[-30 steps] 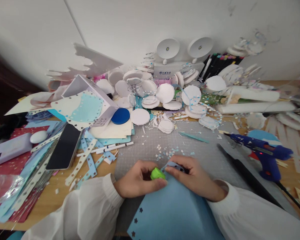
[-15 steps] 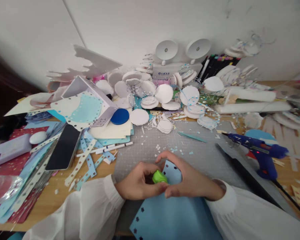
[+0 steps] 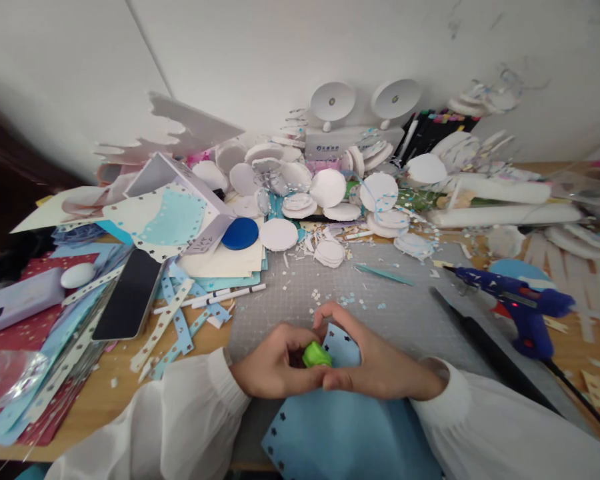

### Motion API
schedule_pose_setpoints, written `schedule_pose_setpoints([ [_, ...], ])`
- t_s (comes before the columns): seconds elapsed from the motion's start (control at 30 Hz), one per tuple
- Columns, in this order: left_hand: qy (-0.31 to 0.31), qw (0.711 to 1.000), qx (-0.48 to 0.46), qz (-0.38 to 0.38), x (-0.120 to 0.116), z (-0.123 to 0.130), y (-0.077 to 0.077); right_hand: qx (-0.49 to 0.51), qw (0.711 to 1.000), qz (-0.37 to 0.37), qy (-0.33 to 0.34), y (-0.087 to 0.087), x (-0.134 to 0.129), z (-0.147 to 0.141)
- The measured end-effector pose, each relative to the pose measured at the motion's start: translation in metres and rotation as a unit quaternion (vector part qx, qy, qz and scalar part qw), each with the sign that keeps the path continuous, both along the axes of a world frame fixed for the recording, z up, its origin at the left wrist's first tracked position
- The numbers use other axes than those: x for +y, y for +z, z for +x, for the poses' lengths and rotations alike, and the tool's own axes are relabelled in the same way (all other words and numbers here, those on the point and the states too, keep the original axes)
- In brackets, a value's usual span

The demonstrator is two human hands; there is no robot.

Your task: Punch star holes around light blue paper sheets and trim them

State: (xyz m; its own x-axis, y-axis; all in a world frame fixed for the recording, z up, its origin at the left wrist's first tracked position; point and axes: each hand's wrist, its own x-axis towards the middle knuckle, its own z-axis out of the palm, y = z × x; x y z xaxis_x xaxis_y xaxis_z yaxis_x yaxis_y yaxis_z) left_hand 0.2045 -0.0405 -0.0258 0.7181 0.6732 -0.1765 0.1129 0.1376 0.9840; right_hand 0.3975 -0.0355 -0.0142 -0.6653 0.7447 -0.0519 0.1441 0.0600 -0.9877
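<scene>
Low at the centre, my left hand [image 3: 273,363] is closed around a small lime-green craft punch [image 3: 316,355]. My right hand [image 3: 377,360] curls in from the other side, its fingers closed on a sheet of light blue paper [image 3: 350,430] and its fingertips close against the punch. Dark flower-shaped holes run along the sheet's left edge and across its upper corner, which shows between my hands. The lower part of the sheet hangs toward me, over the front of the grey cutting mat [image 3: 405,313]. The punch's underside is hidden by my fingers.
A blue glue gun [image 3: 520,297] and a black-handled knife [image 3: 495,353] lie at right. White foam discs [image 3: 329,188] and a two-headed lamp [image 3: 333,101] fill the back. At left are a phone [image 3: 127,297], punched paper strips [image 3: 163,323] and white pens [image 3: 230,295].
My right thumb and the paper have shifted slightly left, nearer the punch. The punch has moved a little left. The things on the table look the same.
</scene>
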Motion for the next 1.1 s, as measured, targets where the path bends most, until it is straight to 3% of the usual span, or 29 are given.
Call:
schedule_pose_setpoints([
  [0.47,-0.006,0.999,-0.036,-0.04,0.005,0.0,-0.002,0.002,1.0,-0.024,-0.012,-0.001,0.001,-0.001],
  [0.67,-0.008,0.997,-0.029,-0.07,0.011,0.001,0.013,-0.062,0.998,-0.016,0.0,0.002,0.006,0.014],
  [0.8,0.022,0.997,-0.003,-0.078,0.016,-0.006,0.024,-0.093,0.996,-0.004,-0.013,0.004,0.007,0.023],
  [0.87,0.054,0.998,0.032,-0.018,0.019,-0.011,0.026,-0.088,0.996,0.001,-0.018,0.006,0.007,0.025],
  [0.93,0.087,0.987,0.091,0.099,0.024,-0.015,0.025,-0.081,0.996,0.013,-0.022,0.009,0.006,0.027],
  [1.0,0.093,0.952,0.163,0.241,0.029,-0.016,0.022,-0.074,0.996,0.033,-0.023,0.011,0.005,0.029],
  [1.1,0.046,0.875,0.245,0.414,0.034,-0.014,0.018,-0.051,0.996,0.064,-0.028,0.013,0.004,0.031],
])
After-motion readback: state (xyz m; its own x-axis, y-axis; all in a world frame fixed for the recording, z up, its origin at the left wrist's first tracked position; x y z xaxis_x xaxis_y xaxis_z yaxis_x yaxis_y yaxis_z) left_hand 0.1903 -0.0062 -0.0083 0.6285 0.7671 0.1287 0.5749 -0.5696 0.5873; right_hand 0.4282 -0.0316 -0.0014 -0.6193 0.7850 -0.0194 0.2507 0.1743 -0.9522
